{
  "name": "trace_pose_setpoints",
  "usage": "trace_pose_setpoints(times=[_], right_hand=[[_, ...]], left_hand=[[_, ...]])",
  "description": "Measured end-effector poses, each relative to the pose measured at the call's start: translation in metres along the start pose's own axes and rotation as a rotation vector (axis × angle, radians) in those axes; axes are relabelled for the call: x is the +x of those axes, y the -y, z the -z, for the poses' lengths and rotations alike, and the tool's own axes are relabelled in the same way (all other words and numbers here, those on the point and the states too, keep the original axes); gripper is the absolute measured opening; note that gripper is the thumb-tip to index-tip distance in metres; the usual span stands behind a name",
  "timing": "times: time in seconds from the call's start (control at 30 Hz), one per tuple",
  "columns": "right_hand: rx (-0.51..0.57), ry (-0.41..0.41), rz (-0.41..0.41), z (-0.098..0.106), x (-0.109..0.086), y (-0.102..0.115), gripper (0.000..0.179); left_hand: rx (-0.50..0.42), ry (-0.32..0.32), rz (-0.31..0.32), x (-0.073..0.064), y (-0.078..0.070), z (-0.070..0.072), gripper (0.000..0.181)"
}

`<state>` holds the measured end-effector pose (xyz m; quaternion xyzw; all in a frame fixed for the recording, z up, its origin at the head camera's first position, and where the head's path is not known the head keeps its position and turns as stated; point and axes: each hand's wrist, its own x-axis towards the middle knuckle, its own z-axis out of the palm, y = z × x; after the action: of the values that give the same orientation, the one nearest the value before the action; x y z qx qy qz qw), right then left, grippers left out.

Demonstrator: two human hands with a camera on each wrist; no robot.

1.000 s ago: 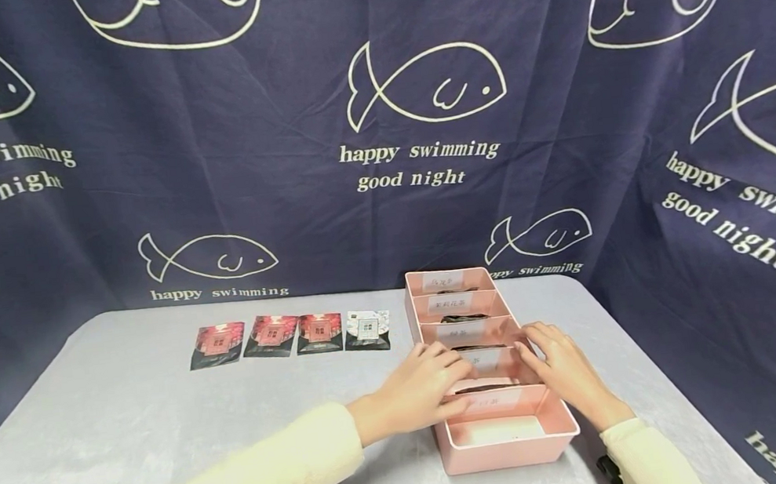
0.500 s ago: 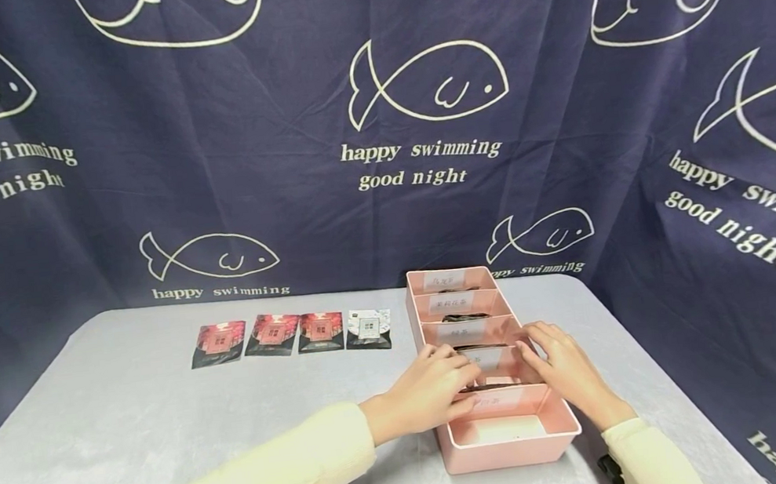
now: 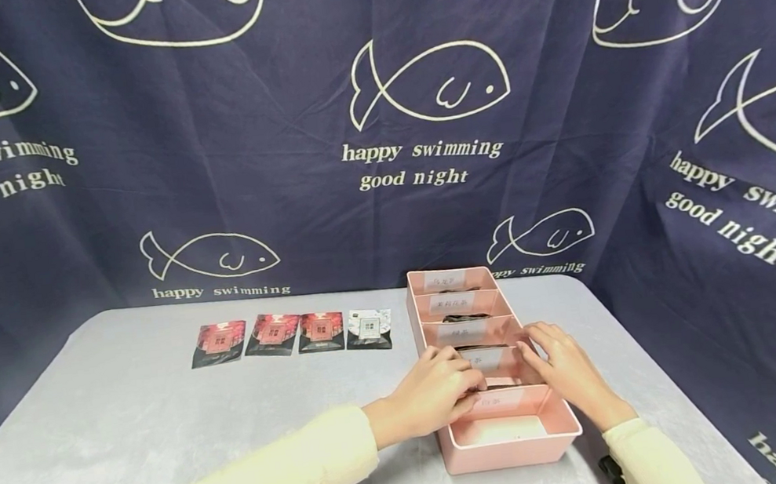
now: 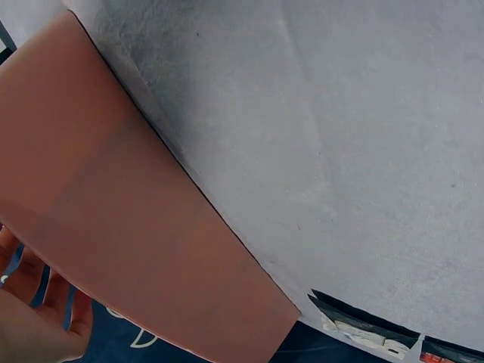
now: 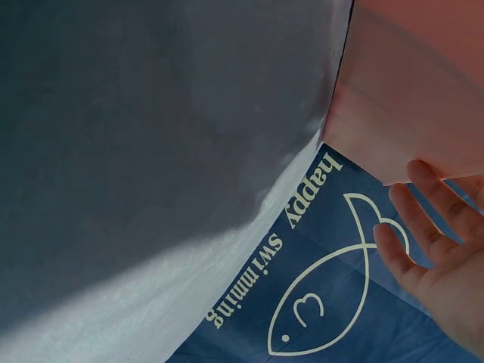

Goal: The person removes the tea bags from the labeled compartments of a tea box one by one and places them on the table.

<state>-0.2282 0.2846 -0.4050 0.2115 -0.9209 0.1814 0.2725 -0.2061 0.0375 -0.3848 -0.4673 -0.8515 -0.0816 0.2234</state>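
A long pink divided box (image 3: 513,454) stands on the table, its compartments marked with white labels. In the head view my left hand (image 3: 434,391) reaches over its left wall, thumb and fingers pinching a dark sachet (image 3: 513,385) in the second compartment from the front. My right hand (image 3: 568,369) holds the right wall, thumb inside and fingers outside; the right wrist view shows these fingers (image 5: 432,219) against the outer wall. Dark sachet edges show in the compartments behind. How far the pinched sachet reaches down is hidden by the hand and divider.
Left of the box lie three red-and-black sachets (image 3: 219,344) and one white-and-black sachet (image 3: 369,330) in a row on the grey table (image 3: 236,416). Behind hangs a dark blue curtain (image 3: 294,157) with fish drawings. A small black object (image 3: 611,471) sits by the right sleeve.
My left hand has moved slightly right, further over the second compartment, and covers more of the dark sachet's edge. The right hand and the row of sachets stay put.
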Motion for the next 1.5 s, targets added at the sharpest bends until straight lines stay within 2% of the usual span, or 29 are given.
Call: trace_pose_setpoints(times=[0.33, 0.77, 1.03, 1.5], right_hand=[[0.0, 0.005, -0.014, -0.001, -0.001, 0.001, 0.012], [0.004, 0.01, -0.018, 0.0, -0.001, 0.001, 0.011], [0.004, 0.008, -0.009, -0.001, -0.001, 0.0, 0.012], [-0.003, 0.014, -0.022, -0.002, -0.001, 0.0, 0.015]], left_hand=[[-0.025, -0.026, 0.018, -0.002, -0.001, -0.003, 0.009], [-0.025, -0.12, 0.047, -0.003, -0.001, 0.002, 0.008], [-0.079, -0.185, 0.085, -0.002, 0.003, 0.008, 0.009], [-0.138, -0.318, 0.137, 0.006, 0.019, 0.034, 0.005]])
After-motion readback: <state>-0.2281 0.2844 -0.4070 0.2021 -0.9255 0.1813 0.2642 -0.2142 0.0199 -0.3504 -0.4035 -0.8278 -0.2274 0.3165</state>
